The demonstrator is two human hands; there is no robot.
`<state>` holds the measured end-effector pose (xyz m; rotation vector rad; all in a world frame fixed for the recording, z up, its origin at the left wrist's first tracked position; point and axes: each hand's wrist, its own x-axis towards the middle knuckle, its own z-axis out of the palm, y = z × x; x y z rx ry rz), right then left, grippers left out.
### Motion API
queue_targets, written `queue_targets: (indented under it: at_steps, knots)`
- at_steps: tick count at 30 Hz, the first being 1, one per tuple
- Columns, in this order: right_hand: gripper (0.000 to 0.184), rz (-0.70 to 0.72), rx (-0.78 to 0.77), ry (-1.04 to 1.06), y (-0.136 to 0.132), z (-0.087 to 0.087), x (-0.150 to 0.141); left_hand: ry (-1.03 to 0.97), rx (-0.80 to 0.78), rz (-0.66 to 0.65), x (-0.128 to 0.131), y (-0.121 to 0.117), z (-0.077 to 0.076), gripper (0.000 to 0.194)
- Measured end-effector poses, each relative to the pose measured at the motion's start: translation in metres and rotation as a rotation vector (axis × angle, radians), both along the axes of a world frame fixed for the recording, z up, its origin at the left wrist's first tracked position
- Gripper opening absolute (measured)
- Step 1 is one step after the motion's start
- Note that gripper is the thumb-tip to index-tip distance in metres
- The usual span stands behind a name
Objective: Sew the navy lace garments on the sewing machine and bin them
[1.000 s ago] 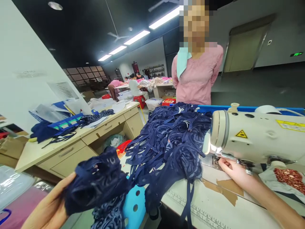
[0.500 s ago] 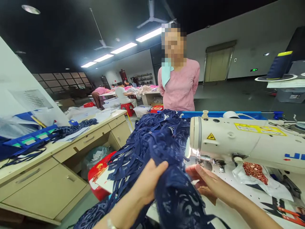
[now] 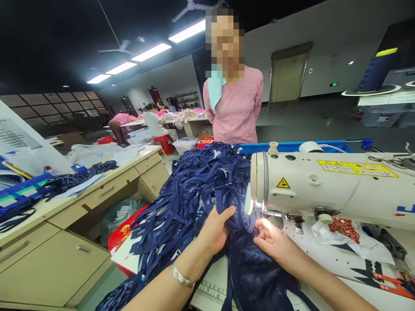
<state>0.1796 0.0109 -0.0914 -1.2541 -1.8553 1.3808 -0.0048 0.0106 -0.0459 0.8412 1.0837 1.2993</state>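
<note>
A navy lace garment (image 3: pixel 256 272) drapes over the front of the sewing table, below the needle end of a white sewing machine (image 3: pixel 292 185). My left hand (image 3: pixel 215 229) is closed on its upper part, thumb on top and most fingers hidden beneath the fabric. With bent fingertips, my right hand (image 3: pixel 275 242) pinches the garment's right edge, close under the machine's lit needle area. Beyond and to the left lies a big heap of navy lace garments (image 3: pixel 181 185) with dangling straps.
Right of the needle rest a plastic bag of copper-coloured bits (image 3: pixel 345 231) and orange-handled snips (image 3: pixel 385 278). A cream desk (image 3: pixel 94 196) stands at left, a red stool (image 3: pixel 119 233) under the heap. Behind the machine stands a person in pink (image 3: pixel 235 112). A thread cone (image 3: pixel 376 71) is at upper right.
My right hand has gone from loosely spread fingers beside the fabric to pinching its edge. The bunched garment has been lowered and spread flatter. The camera view has shifted slightly.
</note>
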Motion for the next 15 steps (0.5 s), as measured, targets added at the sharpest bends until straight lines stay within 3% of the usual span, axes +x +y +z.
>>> queue_targets:
  at_steps: [3, 5, 6, 8, 10, 11, 13, 15]
  knots:
    - [0.032, 0.018, 0.028, -0.053, 0.000, -0.001, 0.000, 0.532, 0.198, 0.168, -0.011, 0.012, 0.005, 0.088]
    - [0.036, 0.009, 0.028, -0.078, 0.001, -0.001, 0.000, 0.965, 0.385, 0.238, -0.019, 0.013, 0.012, 0.098]
    - [0.037, 0.008, 0.028, -0.085, 0.001, 0.000, 0.000, 1.166, 0.498, 0.199, -0.021, 0.012, 0.015, 0.095]
    - [0.039, 0.011, 0.030, -0.083, 0.001, 0.001, 0.000, 1.480, 0.705, -0.033, -0.025, 0.008, 0.020, 0.071]
    - [0.038, 0.017, 0.025, -0.086, 0.001, 0.001, 0.000, 1.608, 0.789, -0.305, -0.028, 0.008, 0.024, 0.039]
    - [0.037, 0.016, 0.022, -0.089, 0.000, 0.002, 0.000, 1.601, 0.788, -0.368, -0.030, 0.010, 0.026, 0.030]
    - [0.034, 0.019, 0.012, -0.110, 0.000, 0.003, 0.000, 1.522, 0.694, -0.285, -0.037, 0.023, 0.032, 0.025]
    - [0.030, 0.024, 0.016, -0.143, -0.001, 0.004, 0.001, 1.435, 0.546, -0.057, -0.053, 0.044, 0.042, 0.019]
